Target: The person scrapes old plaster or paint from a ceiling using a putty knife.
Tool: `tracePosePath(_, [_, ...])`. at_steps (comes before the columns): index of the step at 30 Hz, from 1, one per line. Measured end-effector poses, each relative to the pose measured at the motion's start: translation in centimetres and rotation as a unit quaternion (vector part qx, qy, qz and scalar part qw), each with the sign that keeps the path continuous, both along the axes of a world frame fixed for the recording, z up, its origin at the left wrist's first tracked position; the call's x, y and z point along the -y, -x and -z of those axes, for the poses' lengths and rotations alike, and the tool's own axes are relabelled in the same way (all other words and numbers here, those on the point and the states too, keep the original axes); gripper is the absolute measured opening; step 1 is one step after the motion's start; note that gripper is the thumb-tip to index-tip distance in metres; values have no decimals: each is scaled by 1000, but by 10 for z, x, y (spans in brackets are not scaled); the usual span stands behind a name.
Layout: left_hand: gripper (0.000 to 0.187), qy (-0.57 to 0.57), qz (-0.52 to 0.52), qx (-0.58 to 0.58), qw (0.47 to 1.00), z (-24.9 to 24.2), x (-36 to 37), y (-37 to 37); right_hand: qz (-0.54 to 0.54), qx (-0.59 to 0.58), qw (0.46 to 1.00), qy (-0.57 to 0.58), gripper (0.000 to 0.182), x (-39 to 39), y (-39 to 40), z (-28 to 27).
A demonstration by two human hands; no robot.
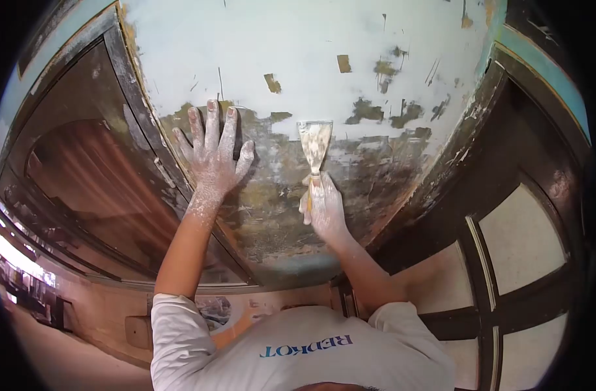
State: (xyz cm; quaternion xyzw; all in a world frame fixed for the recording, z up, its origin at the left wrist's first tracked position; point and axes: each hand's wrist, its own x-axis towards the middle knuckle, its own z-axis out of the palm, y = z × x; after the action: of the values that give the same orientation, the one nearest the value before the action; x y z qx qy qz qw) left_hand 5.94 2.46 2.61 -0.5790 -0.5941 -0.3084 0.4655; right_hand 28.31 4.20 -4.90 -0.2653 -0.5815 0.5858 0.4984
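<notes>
My left hand, dusted with white powder, lies flat on the wall with its fingers spread, over a patch of brown and grey bare surface. My right hand is wrapped round the handle of a putty knife. The knife's wide blade points up, is smeared with whitish material and lies against the wall at the lower edge of the pale paint. Around and below both hands the paint is gone in a broad, mottled area, and small brown patches show higher up.
A dark wooden frame with a glass pane stands at the left. On the right is a dark panelled door with pale panels. A small brown stool-like object sits low at the left.
</notes>
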Motion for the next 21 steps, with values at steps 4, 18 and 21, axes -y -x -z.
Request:
tracePosePath(4, [62, -9, 13, -14, 1000, 3, -1, 6, -4, 54, 998, 41, 29, 11, -4, 40])
tracePosePath(18, [61, -27, 7, 5, 1000, 10, -4, 6, 44, -64, 997, 0, 28, -14, -42, 13])
tracePosePath(21, [60, -22, 15, 17, 1000, 9, -2, 3, 39, -56, 998, -3, 27, -16, -53, 10])
